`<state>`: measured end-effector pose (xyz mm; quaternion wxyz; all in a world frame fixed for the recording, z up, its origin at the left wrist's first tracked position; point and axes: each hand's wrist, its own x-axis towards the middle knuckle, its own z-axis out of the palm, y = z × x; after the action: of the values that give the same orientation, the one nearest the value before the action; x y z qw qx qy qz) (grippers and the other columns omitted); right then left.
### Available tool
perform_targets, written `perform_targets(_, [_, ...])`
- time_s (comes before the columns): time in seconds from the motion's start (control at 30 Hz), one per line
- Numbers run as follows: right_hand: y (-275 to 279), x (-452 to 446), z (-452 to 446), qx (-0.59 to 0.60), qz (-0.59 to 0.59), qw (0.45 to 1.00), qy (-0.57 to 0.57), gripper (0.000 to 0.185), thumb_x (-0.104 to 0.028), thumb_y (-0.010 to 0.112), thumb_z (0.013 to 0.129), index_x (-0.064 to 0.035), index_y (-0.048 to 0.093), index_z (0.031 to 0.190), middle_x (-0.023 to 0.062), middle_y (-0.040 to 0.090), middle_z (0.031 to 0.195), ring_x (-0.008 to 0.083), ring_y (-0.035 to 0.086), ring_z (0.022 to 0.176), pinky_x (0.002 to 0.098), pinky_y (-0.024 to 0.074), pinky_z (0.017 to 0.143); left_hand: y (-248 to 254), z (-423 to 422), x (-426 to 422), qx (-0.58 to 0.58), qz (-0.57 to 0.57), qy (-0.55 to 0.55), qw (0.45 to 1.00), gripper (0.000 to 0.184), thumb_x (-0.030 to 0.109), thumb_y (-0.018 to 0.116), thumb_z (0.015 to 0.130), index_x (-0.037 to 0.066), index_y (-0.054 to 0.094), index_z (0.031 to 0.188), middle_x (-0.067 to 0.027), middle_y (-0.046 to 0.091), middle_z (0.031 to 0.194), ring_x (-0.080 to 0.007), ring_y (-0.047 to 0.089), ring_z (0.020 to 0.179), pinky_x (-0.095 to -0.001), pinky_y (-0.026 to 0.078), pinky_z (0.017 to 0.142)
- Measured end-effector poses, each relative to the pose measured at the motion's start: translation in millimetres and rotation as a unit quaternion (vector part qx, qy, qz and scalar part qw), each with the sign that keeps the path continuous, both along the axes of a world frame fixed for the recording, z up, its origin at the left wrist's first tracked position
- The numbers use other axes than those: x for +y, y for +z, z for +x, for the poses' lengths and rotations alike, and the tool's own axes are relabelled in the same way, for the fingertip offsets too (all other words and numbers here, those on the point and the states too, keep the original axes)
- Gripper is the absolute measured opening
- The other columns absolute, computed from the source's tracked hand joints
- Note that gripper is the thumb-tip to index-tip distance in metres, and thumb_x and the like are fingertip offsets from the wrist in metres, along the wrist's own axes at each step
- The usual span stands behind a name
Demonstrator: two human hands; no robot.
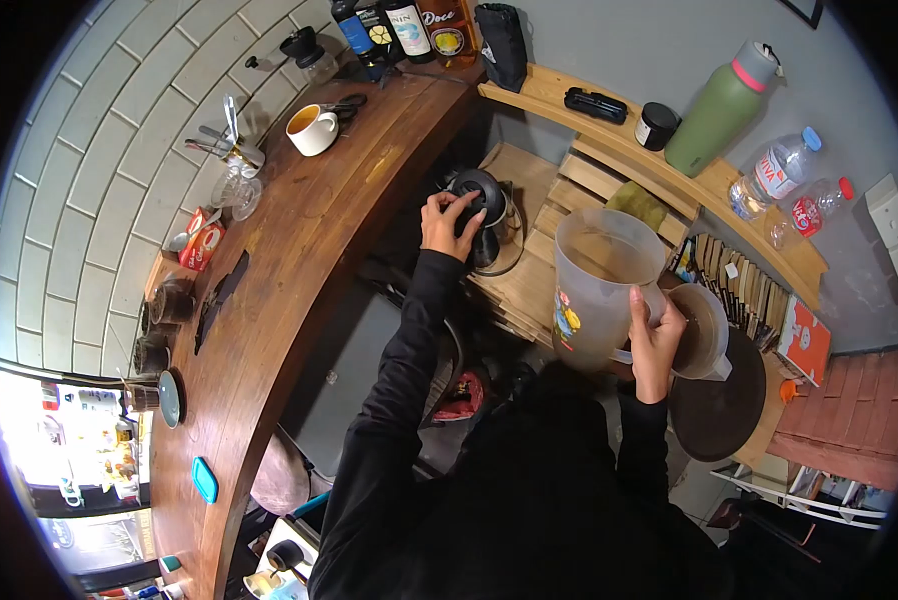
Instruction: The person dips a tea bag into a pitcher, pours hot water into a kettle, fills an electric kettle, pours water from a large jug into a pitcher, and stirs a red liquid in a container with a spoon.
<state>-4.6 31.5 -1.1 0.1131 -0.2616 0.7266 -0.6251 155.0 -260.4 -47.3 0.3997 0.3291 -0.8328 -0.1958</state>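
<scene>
My left hand [447, 228] has its fingers and thumb closed on the black lid [479, 185] of a kettle, whose dark handle [485, 246] points towards me. The kettle stands on a slatted wooden surface [539, 262] below the counter. In my right hand [656, 345] is the handle of a large translucent plastic pitcher [597, 290] with a colourful print on its side. The pitcher is held up, to the right of the kettle. Another translucent plastic jug [704, 330] stands partly behind my right hand.
A curved wooden counter [299, 260] on the left bears a white cup [312, 130] and a blue lid [204, 480]. The back ledge holds a green bottle [719, 115] and plastic water bottles [777, 175]. A green cloth [637, 207], books [734, 280] and a round dark stool [724, 400] are at right.
</scene>
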Motion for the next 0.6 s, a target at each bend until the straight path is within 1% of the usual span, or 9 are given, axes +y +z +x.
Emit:
perform_targets(0.07, [0.6, 0.9, 1.0, -0.001, 0.0, 1.0, 0.0, 0.026, -0.018, 0.069, 0.091, 0.0072, 0.065, 0.091, 0.0066, 0.066, 0.076, 0.0082, 0.055, 0.072, 0.0276, 0.0457, 0.068, 2.0, -2.3, 0.6, -0.054, -0.027, -0.01, 0.998, 0.031, 0.026, 0.071, 0.084, 0.019, 0.069, 0.115, -0.0128, 0.052, 0.119, -0.0327, 0.047, 0.112, -0.0426, 0.042, 0.093])
perform_targets(0.2, [-0.4, 3.6, 1.0, -0.012, -0.001, 1.0, 0.001, 0.024, -0.017, 0.069, 0.09, 0.0073, 0.065, 0.09, 0.0068, 0.067, 0.076, 0.0079, 0.055, 0.073, 0.0278, 0.046, 0.068, -3.9, -5.8, 0.3, -0.079, -0.054, -0.001, 0.995, 0.03, 0.026, 0.07, 0.084, 0.02, 0.07, 0.114, -0.0113, 0.052, 0.123, -0.0326, 0.047, 0.115, -0.0461, 0.041, 0.094])
perform_targets(0.27, [-0.6, 3.4, 0.8, -0.013, 0.002, 1.0, 0.0, 0.024, -0.016, 0.069, 0.09, 0.0072, 0.065, 0.09, 0.007, 0.067, 0.076, 0.0078, 0.055, 0.073, 0.0279, 0.0461, 0.068, -9.4, -6.8, -4.5, -0.099, -0.069, -0.009, 0.993, 0.03, 0.026, 0.069, 0.084, 0.021, 0.07, 0.113, -0.0072, 0.052, 0.126, -0.032, 0.046, 0.117, -0.0487, 0.04, 0.094])
perform_targets(0.3, [0.3, 3.2, 1.0, -0.005, 0.003, 1.0, -0.001, 0.023, -0.016, 0.069, 0.09, 0.007, 0.065, 0.091, 0.0068, 0.067, 0.077, 0.0077, 0.055, 0.073, 0.0278, 0.0461, 0.068, -12.9, -7.8, -8.9, -0.1, -0.07, -0.01, 0.993, 0.03, 0.026, 0.069, 0.084, 0.021, 0.07, 0.113, -0.0072, 0.052, 0.126, -0.032, 0.046, 0.117, -0.0487, 0.04, 0.094])
perform_targets(0.4, [-2.4, 2.2, 1.0, 0.011, 0.004, 1.0, 0.0, 0.023, -0.016, 0.069, 0.09, 0.0066, 0.065, 0.091, 0.0065, 0.067, 0.077, 0.0077, 0.055, 0.072, 0.0276, 0.046, 0.068, -14.3, -13.3, -24.6, -0.164, -0.107, -0.02, 0.98, 0.026, 0.028, 0.067, 0.086, 0.023, 0.071, 0.111, -0.004, 0.052, 0.129, -0.0309, 0.045, 0.12, -0.0471, 0.041, 0.094])
perform_targets(0.47, [-2.5, 0.8, 0.6, 0.019, 0.004, 1.0, 0.002, 0.022, -0.016, 0.069, 0.09, 0.0064, 0.066, 0.091, 0.0063, 0.067, 0.077, 0.0077, 0.054, 0.072, 0.0274, 0.0459, 0.068, -4.6, -20.1, -33.7, -0.195, -0.131, -0.029, 0.972, 0.019, 0.033, 0.068, 0.085, 0.025, 0.073, 0.102, -0.0024, 0.053, 0.123, -0.0292, 0.046, 0.118, -0.0463, 0.041, 0.091])
perform_targets(0.5, [-1.4, 0.3, 1.6, 0.016, -0.001, 1.0, 0.005, 0.022, -0.015, 0.069, 0.09, 0.0064, 0.066, 0.092, 0.0064, 0.067, 0.077, 0.0079, 0.055, 0.072, 0.0275, 0.0461, 0.068, -3.7, -23.5, -38.9, -0.196, -0.13, -0.028, 0.972, 0.019, 0.033, 0.068, 0.085, 0.025, 0.073, 0.102, -0.0024, 0.053, 0.123, -0.0292, 0.046, 0.118, -0.0463, 0.041, 0.091])
perform_targets(0.57, [-1.6, 0.8, 1.8, 0.012, -0.006, 1.0, 0.008, 0.022, -0.015, 0.069, 0.09, 0.0064, 0.066, 0.092, 0.0066, 0.067, 0.077, 0.0081, 0.055, 0.073, 0.0276, 0.0462, 0.069, -1.8, -30.5, -48.8, -0.217, -0.114, -0.032, 0.969, 0.016, 0.037, 0.073, 0.078, 0.026, 0.074, 0.09, -0.0002, 0.052, 0.112, -0.0267, 0.047, 0.11, -0.0462, 0.041, 0.087])
perform_targets(0.6, [-2.8, 1.5, 1.5, 0.004, 0.004, 1.0, 0.008, 0.022, -0.015, 0.069, 0.09, 0.0064, 0.066, 0.092, 0.0069, 0.067, 0.078, 0.0083, 0.055, 0.073, 0.0277, 0.0463, 0.069, 1.2, -32.0, -52.8, -0.208, -0.12, -0.046, 0.97, 0.021, 0.043, 0.075, 0.073, 0.027, 0.075, 0.086, 0.0002, 0.05, 0.105, -0.0257, 0.047, 0.107, -0.0458, 0.04, 0.085])
